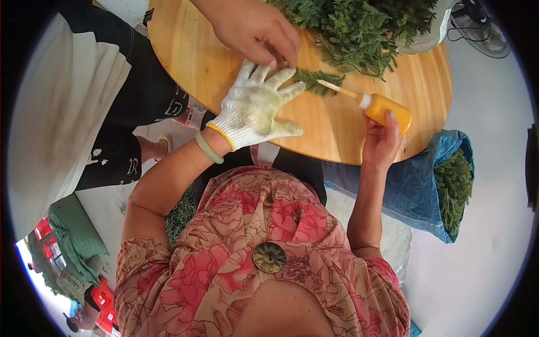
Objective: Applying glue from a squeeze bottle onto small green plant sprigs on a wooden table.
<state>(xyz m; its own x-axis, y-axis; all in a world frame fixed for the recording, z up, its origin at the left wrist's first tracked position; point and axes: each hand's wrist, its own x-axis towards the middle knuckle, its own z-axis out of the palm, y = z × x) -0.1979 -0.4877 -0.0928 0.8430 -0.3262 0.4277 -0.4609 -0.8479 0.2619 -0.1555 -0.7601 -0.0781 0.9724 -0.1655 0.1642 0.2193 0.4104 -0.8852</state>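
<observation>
My left hand (255, 106), in a white knitted glove with a yellow cuff edge, is spread open over the near left of the round wooden table. Its fingertips come close to a small green fir sprig (319, 82). A co-worker's bare hand (252, 32) reaches in from the far side, right by my gloved fingertips; whether it holds anything is hidden. My bare right hand (383, 135) is wrapped around a yellow squeeze bottle (387, 114) with a white collar and a long pale nozzle. The bottle is tilted, its nozzle tip above the sprig's right end.
A heap of fir branches (365, 33) covers the far right of the wooden table (191, 50). Below the table's right edge lies a blue sack (415, 185) stuffed with greenery. The co-worker (120, 73) stands at the left. A fan (483, 33) is at the far right.
</observation>
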